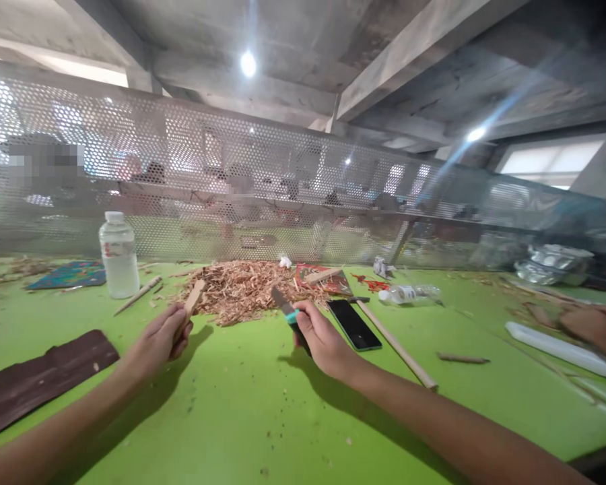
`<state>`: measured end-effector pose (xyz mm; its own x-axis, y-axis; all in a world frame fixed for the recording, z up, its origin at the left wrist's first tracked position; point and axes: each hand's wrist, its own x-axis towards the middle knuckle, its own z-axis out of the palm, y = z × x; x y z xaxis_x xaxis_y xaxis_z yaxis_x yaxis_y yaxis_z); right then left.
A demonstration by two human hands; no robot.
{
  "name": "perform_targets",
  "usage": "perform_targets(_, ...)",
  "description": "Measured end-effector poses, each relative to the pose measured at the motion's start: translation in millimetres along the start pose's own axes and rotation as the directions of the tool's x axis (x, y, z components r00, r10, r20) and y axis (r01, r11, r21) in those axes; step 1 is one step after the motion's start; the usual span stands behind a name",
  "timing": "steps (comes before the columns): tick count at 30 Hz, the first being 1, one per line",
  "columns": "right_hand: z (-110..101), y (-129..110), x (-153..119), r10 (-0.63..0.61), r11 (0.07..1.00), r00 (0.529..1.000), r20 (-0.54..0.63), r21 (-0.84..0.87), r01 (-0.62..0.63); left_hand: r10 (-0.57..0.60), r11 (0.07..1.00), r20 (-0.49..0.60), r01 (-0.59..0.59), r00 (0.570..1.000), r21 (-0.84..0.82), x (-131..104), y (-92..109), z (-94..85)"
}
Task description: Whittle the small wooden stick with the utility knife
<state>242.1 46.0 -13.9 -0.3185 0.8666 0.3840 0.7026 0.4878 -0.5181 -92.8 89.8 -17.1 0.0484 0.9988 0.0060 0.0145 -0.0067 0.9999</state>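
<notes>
My left hand (164, 337) is closed round a short flat piece of wood (195, 296), whose pale end sticks up past the fingers. In my right hand (326, 340) is a utility knife (289, 314) with a teal and black handle. Its blade points up and to the left, apart from the wood. Behind both hands lies a heap of wood shavings (247, 289). Just right of my right hand are a black phone (354, 325) and a hammer (396, 343) with a long wooden handle.
A full water bottle (119, 256) stands at the left, near a brown sheet (45, 374). An empty plastic bottle (411, 294) lies at the back right. Another person's hand (593, 330) is at the far right. A perforated metal screen (262, 195) bounds the green table (232, 417).
</notes>
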Motion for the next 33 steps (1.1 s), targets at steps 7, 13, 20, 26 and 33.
perform_targets(7,7.1,-2.7,4.5,-0.025,1.0,1.0,-0.013,-0.018,0.024,0.011,1.0,0.003,-0.011,1.0,0.0,-5.9,1.9,6.3)
perform_targets(13,33.8,-19.0,17.7,-0.179,0.972,0.961,0.212,-0.115,0.206,0.132,0.989,-0.093,-0.138,0.987,-0.054,-10.4,28.5,-4.3)
perform_targets(20,82.1,-27.8,108.7,-0.247,0.948,0.919,0.308,-0.118,0.294,0.234,0.972,-0.135,-0.237,0.963,-0.003,-16.5,34.8,-0.2)
perform_targets(26,70.2,-22.4,137.1,-0.19,0.98,0.949,0.252,-0.015,0.2,0.19,0.981,-0.047,-0.187,0.981,0.052,-21.6,26.0,10.6)
perform_targets(33,0.0,-11.9,44.0,0.072,0.957,0.989,0.127,0.269,-0.105,0.018,0.998,0.132,-0.027,0.991,0.065,-39.7,10.2,31.1)
